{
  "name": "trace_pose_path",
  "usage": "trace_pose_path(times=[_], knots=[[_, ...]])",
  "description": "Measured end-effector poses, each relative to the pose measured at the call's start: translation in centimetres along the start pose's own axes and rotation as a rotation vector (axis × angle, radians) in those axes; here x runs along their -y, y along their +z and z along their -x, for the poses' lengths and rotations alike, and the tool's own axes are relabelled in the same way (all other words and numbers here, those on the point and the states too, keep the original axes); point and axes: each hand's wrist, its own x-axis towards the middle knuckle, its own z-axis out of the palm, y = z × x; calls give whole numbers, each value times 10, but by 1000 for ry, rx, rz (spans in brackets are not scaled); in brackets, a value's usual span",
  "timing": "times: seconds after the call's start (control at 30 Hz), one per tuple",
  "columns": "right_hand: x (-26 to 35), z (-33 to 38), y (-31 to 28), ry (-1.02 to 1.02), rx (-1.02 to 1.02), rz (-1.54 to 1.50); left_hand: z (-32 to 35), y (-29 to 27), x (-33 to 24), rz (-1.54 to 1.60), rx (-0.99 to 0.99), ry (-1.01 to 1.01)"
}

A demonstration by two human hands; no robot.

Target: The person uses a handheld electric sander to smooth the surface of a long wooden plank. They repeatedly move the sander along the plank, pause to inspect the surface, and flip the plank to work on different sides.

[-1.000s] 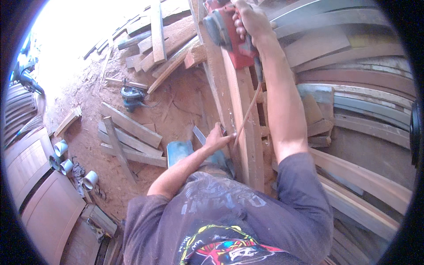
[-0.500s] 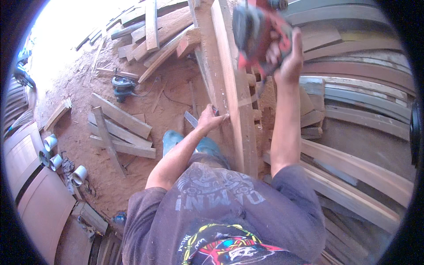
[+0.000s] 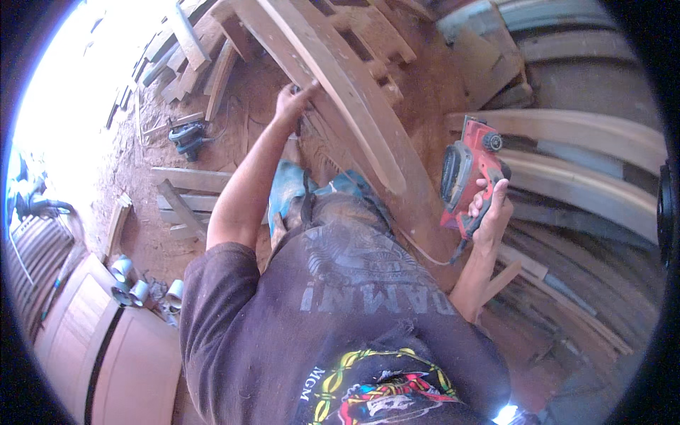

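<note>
My right hand (image 3: 491,212) is wrapped round the rear handle of a red and black electric planer (image 3: 467,173). The planer is held up to the right of the workpiece, apart from it, and its cord hangs from the handle's end. My left hand (image 3: 290,106) is closed at the left edge of a long pale wooden beam (image 3: 347,106), its fingertips touching the wood. A small dark thing shows at that hand, too hidden to name. Beneath the beam lies a broader dusty board (image 3: 418,195), slanting from upper left toward my waist.
Long planks (image 3: 588,134) are stacked at the right. A blue-grey power tool (image 3: 188,139) sits on the sawdust-covered ground at the left, near loose boards (image 3: 188,202). White cups (image 3: 138,292) and door-like panels (image 3: 134,368) are at the lower left.
The planer has come down and toward me in my right hand, from above the beam to its right side. My left hand has slid farther along the beam. The whole view has turned.
</note>
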Motion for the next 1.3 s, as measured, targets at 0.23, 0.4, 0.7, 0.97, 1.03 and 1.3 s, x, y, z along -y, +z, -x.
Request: trace_pose_path(times=[0.23, 0.4, 0.7, 0.97, 1.03, 1.3], knots=[[-1, 25, 4, 0, 228, 61, 16, 5, -6, -5, 37, -278], [14, 39, 25, 5, 472, 284, 35, 15, 7, 62, 27, -284], [22, 25, 91, 49, 707, 305, 25, 12, 21, -42, -47, -229], [47, 5, 135, 33, 710, 291, 41, 24, 8, 8, -48, -173], [53, 1, 142, 46, 726, 270, 45, 23, 17, -18, -48, -174], [72, -17, 174, 26, 706, 284, 51, 29, 10, -89, -31, -164]])
